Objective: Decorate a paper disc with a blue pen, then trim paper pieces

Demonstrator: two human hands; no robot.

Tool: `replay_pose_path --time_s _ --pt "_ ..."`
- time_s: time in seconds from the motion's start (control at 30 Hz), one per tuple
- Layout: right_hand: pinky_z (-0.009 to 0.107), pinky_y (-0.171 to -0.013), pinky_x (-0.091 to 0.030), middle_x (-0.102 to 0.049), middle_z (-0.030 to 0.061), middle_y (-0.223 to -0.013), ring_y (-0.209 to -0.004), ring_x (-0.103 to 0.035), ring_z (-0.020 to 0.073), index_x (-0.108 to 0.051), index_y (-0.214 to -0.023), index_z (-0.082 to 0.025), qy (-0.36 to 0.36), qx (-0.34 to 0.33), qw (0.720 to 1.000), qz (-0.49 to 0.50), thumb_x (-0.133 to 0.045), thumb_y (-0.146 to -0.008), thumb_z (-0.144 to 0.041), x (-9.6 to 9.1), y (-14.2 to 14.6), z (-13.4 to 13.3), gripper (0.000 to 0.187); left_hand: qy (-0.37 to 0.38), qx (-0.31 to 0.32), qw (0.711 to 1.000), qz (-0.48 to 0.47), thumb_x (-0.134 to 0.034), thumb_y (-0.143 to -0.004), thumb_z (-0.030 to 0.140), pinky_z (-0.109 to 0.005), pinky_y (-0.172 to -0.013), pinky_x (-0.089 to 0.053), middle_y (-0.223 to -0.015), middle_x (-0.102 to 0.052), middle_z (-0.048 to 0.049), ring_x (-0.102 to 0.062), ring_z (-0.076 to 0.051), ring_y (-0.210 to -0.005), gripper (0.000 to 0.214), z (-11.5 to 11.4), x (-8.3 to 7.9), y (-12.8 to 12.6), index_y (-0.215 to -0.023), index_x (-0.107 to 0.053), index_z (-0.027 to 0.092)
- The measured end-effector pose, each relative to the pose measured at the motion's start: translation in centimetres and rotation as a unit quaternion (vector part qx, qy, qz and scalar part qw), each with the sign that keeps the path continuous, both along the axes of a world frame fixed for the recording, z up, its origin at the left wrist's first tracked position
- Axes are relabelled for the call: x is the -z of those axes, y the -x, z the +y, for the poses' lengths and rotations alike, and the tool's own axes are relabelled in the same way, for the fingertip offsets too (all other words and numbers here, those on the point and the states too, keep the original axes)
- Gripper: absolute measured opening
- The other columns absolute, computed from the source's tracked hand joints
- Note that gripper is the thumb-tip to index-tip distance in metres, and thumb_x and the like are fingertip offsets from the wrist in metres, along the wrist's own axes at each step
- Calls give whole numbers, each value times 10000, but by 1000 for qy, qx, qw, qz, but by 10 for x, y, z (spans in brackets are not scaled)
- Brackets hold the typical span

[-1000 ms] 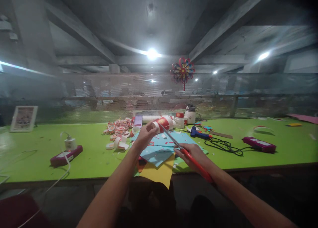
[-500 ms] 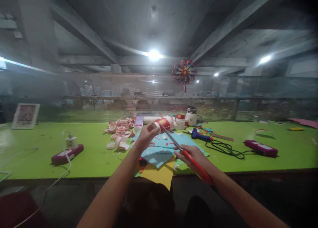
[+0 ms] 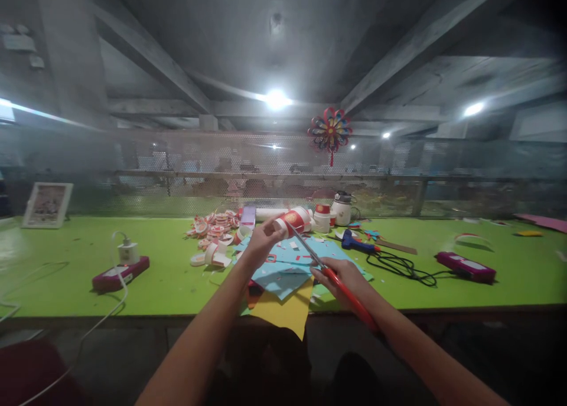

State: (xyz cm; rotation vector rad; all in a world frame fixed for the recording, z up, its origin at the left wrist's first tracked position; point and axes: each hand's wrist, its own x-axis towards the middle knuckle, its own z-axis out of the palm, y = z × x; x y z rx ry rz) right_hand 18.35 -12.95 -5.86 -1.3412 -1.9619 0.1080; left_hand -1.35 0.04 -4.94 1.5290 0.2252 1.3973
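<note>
My left hand (image 3: pixel 264 239) is closed around the rim end of a red and white paper cup (image 3: pixel 292 220), which it holds tilted sideways above the table. Red-handled scissors (image 3: pixel 339 285) are gripped in my right hand (image 3: pixel 341 274). Their metal blades point up and left, and the tips meet the cup near its rim; whether they are cutting into it I cannot tell. Under both hands lie light blue paper sheets (image 3: pixel 283 276) scattered with small scraps, and a yellow sheet (image 3: pixel 283 311) hangs over the table's front edge.
Cut cup pieces (image 3: pixel 217 223) are heaped left of the cup, beside a phone (image 3: pixel 248 215). Further right are more paper cups (image 3: pixel 322 217), a lidded bottle (image 3: pixel 341 208) and a blue glue gun (image 3: pixel 354 241) with a black cord. Purple power strips (image 3: pixel 465 267) lie at both sides.
The view has shifted very slightly. My hands, the cup and the scissors keep nearly the same positions.
</note>
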Motion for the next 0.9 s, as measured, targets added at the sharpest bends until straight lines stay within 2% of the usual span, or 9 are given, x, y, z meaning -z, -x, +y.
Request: replay_pose_path --time_s 0.13,0.33,0.57,0.9 --pt "295 -645 -462 -734 96 -755 -679 -653 226 -737 -978 -138 -17 13 1000 -11 -494 -855 -420 2 2 0 392 6 7 1000 4 -758 -733 309 -370 -903 -489 -1137 -703 -128 -661 -249 -1012 655 -2 -1 0 -1340 -558 163" --pt "285 -616 -458 -734 79 -723 -652 -654 219 -733 -1025 -158 -28 23 999 -17 -501 -850 -407 7 2 5 383 6 -1 1000 17 -767 -717 314 -375 -909 -483 -1126 -708 -123 -652 -256 -1026 684 -4 -2 0 -1348 -552 160" --pt "267 -588 -453 -717 81 -682 -618 -645 203 -737 -949 -129 -31 29 999 -20 -485 -854 -420 4 3 4 397 2 -20 999 37 -774 -712 308 -360 -896 -475 -1146 -704 -124 -643 -263 -1028 681 -4 -2 1 -1341 -561 157" --pt "281 -627 -453 -743 94 -721 -635 -650 209 -733 -837 -164 -41 26 999 -23 -463 -879 -395 6 11 -4 357 -4 -22 999 47 -764 -713 325 -374 -901 -477 -1097 -716 -117 -653 -263 -1007 688 -3 -1 1 -1344 -552 151"
